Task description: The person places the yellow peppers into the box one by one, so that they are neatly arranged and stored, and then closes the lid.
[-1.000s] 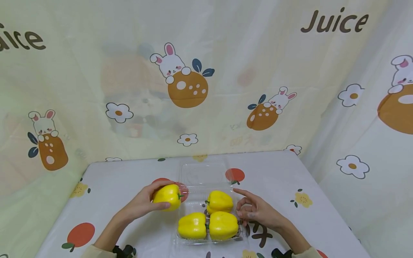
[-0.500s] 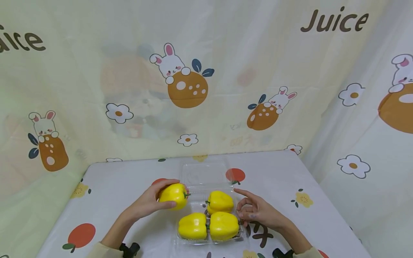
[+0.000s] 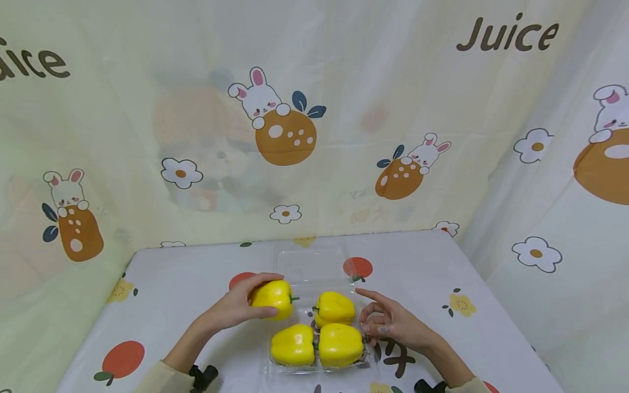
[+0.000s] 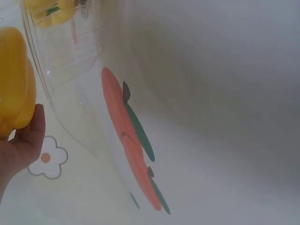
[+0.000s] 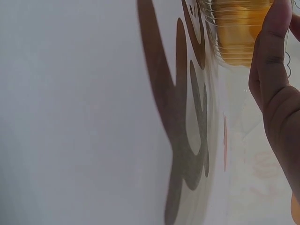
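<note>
A clear plastic clamshell box (image 3: 366, 357) lies open on the table, its lid (image 3: 309, 264) folded back. Three yellow bell peppers sit inside: one at the back right (image 3: 335, 308), two in front (image 3: 292, 345) (image 3: 341, 345). My left hand (image 3: 239, 307) grips a fourth yellow pepper (image 3: 273, 298) (image 4: 14, 89) over the box's back left corner, stem pointing right. My right hand (image 3: 385, 320) rests against the box's right wall (image 5: 220, 51), index finger stretched out, the other fingers loosely curled, holding nothing.
The table carries a white cloth (image 3: 187, 284) printed with fruit and flowers. A cream curtain (image 3: 295, 120) with rabbits hangs close behind and on both sides. The table's right edge (image 3: 496, 305) runs near the right forearm.
My left hand has carried the fourth pepper to the right, from beside the box to over its back left corner. The right hand has stayed put.
</note>
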A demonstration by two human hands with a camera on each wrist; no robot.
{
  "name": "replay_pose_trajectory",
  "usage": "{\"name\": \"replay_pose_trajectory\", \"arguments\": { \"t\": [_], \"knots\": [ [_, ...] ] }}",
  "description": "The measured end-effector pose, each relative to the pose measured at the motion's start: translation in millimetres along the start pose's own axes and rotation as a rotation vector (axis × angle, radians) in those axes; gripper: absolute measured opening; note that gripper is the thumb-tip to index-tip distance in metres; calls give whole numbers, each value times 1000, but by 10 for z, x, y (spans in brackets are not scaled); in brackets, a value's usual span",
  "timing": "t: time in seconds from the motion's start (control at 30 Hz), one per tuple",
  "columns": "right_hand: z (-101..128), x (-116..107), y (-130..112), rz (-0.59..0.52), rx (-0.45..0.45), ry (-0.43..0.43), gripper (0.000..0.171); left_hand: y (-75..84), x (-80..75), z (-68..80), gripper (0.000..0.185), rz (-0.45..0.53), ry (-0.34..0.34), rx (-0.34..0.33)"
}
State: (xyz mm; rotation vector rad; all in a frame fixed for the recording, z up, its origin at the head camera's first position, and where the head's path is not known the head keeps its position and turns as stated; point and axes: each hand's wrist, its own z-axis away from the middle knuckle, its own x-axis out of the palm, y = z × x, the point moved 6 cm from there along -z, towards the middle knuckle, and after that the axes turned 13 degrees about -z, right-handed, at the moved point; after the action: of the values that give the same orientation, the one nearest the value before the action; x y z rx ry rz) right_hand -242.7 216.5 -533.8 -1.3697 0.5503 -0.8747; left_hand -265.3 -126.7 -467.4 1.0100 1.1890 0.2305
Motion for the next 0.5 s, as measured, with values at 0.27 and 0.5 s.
{"name": "replay_pose_trajectory", "arguments": {
  "t": [0.27,0.5],
  "knots": [
    [4,-1,9,-10,7,-1,83,51,71,-86,67,-29,-26,12],
    [10,7,7,-6,2,-5,83,86,144,-154,66,-31,-55,18]
  ]
}}
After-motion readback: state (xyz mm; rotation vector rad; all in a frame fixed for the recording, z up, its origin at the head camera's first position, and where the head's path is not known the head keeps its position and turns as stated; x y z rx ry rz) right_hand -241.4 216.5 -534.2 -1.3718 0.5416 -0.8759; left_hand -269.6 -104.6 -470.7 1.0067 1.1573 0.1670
